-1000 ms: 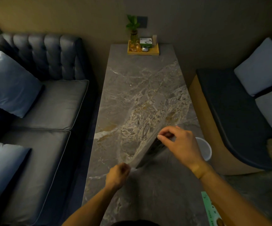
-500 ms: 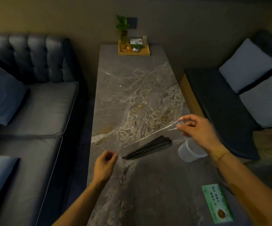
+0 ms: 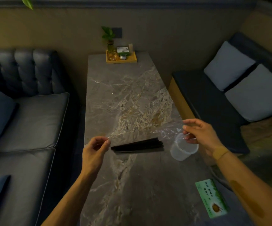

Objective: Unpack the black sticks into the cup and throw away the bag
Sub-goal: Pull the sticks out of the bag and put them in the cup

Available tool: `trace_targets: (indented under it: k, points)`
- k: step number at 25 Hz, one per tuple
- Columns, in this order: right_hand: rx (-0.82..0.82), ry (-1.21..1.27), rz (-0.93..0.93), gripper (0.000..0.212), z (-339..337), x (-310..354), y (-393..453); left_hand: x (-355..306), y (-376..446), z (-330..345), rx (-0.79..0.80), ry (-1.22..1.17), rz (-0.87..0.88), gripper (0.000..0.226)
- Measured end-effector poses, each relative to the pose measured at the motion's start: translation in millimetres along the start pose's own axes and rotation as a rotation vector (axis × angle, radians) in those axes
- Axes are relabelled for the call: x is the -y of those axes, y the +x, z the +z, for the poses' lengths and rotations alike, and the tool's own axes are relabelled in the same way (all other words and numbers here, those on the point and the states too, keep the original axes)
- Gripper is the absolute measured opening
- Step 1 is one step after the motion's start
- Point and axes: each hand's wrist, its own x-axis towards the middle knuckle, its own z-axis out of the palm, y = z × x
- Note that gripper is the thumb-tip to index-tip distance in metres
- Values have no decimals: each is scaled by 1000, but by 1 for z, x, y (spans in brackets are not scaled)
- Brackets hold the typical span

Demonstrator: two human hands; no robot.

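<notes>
Both hands hold a clear plastic bag point(image 3: 148, 128) stretched above the marble tabletop point(image 3: 123, 98). The left hand point(image 3: 94, 150) pinches one end between thumb and fingers point(image 3: 106, 141); the right hand point(image 3: 200, 136) pinches the other. The black sticks point(image 3: 138, 145) lie bundled between the hands, just left of the clear cup point(image 3: 183, 150), which stands beneath the right hand.

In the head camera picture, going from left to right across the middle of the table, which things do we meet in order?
left hand → black sticks → cup → right hand. The clear bag stretches between both hands, so it has no single place in this order.
</notes>
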Motion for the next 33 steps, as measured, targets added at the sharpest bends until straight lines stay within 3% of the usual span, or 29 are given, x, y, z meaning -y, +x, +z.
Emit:
trace_targets:
  k: [11, 33]
  points:
    - [-10, 93, 62, 16, -47, -41, 22, -73, -5, 53, 32, 184, 184, 15]
    - [-21, 245, 174, 23, -73, -66, 42, -148, 17, 116, 159, 252, 316, 20]
